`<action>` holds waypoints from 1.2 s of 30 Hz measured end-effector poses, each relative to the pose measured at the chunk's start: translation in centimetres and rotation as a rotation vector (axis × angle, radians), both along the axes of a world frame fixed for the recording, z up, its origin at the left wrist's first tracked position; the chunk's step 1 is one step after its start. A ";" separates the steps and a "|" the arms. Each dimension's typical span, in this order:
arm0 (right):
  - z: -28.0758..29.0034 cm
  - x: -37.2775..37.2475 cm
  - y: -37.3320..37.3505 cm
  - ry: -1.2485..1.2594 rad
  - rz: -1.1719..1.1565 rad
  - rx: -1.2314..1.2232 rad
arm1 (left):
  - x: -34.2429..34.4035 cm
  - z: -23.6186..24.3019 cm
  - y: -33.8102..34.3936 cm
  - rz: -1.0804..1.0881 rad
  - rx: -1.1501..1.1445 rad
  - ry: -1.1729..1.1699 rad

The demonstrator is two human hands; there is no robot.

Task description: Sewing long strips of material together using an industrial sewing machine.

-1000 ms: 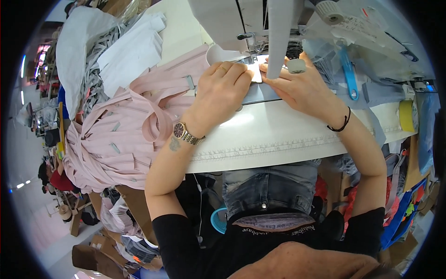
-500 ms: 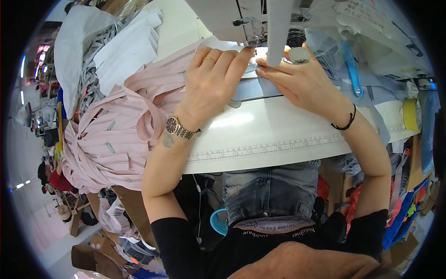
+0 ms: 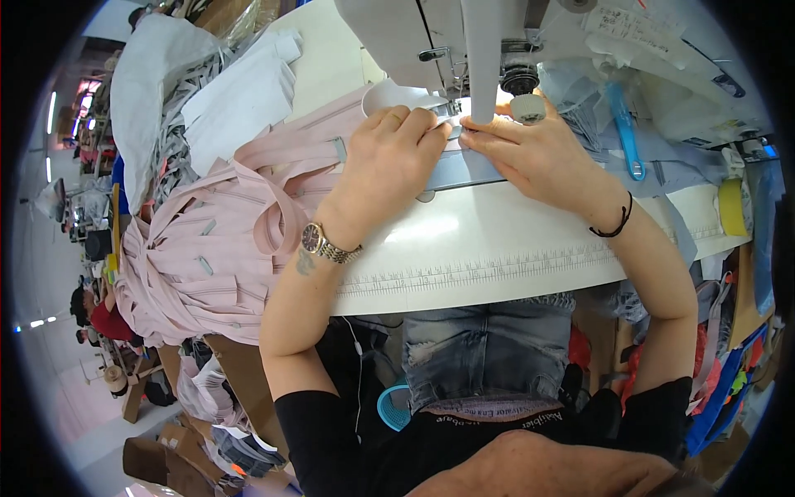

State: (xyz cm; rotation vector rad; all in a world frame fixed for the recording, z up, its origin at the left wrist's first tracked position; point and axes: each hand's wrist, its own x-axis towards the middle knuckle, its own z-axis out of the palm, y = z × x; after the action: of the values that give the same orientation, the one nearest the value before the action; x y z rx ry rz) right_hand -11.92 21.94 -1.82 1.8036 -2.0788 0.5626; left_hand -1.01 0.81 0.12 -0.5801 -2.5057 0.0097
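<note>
At the sewing machine (image 3: pixel 393 37), both hands work close to the needle and the presser foot (image 3: pixel 451 108). My left hand (image 3: pixel 391 157), with a watch on its wrist, is closed, its fingers pinching a white piece of fabric (image 3: pixel 383 97) just left of the foot. My right hand (image 3: pixel 530 156) lies right of the foot, thumb and fingers pressed together near the seam; what they hold is hidden by the hand and a white machine post (image 3: pixel 483 62). Below the fingertips is a grey metal plate (image 3: pixel 468 170) set in the table.
A pile of pink zippers (image 3: pixel 207 248) with grey-green pulls covers the table's left side, white fabric pieces (image 3: pixel 240 91) behind it. On the right lie a light blue thread snipper (image 3: pixel 625 132) and a yellow tape roll (image 3: pixel 731 205). A printed ruler (image 3: pixel 489 273) runs along the front edge.
My left fingertips have drawn back and curled beside the foot, which shows more plainly now. My right hand has barely moved. The whole view has shifted slightly.
</note>
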 end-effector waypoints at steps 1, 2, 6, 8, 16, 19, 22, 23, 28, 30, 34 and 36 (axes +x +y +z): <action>0.1 -0.1 -0.1 0.002 -0.003 -0.002 | 0.0 -0.1 -0.1 -0.003 -0.002 0.002; 0.3 0.0 0.0 -0.005 0.005 0.009 | 0.1 -0.1 0.0 0.012 -0.016 -0.009; 0.4 -0.2 0.0 0.032 0.012 0.013 | 0.1 0.4 0.3 0.042 -0.150 -0.011; 0.7 -0.1 0.0 0.018 0.012 0.021 | 0.0 0.2 0.0 0.023 -0.136 0.004; 1.0 -0.1 -0.1 -0.016 0.032 -0.007 | -0.1 0.0 -0.5 -0.021 -0.093 0.021; 1.2 -0.2 0.0 -0.018 0.051 -0.023 | -0.1 0.1 -0.2 -0.022 -0.088 0.008; 1.3 -0.1 0.0 -0.030 0.051 -0.014 | -0.1 0.1 -0.2 -0.014 -0.087 0.017; 1.4 0.0 -0.1 -0.072 0.048 -0.012 | -0.1 0.2 -0.1 -0.011 -0.086 0.013; 1.1 0.2 0.0 -0.077 0.026 -0.015 | -0.2 0.4 0.0 -0.007 -0.081 -0.007; 0.9 0.1 -0.1 -0.150 0.037 0.030 | -0.1 0.5 -0.2 0.014 -0.070 -0.055; 0.7 0.0 -0.1 -0.127 0.046 0.016 | -0.4 -0.2 0.0 0.013 0.071 -0.047; 0.7 -0.1 -0.1 -0.140 0.051 0.016 | -0.2 -0.2 0.5 0.096 -0.039 -0.071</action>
State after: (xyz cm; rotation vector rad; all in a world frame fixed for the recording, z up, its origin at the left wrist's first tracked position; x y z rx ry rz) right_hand -12.04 21.88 -1.13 1.8801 -2.1383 0.7061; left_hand -1.20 1.29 -0.11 -0.4828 -2.6056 0.0760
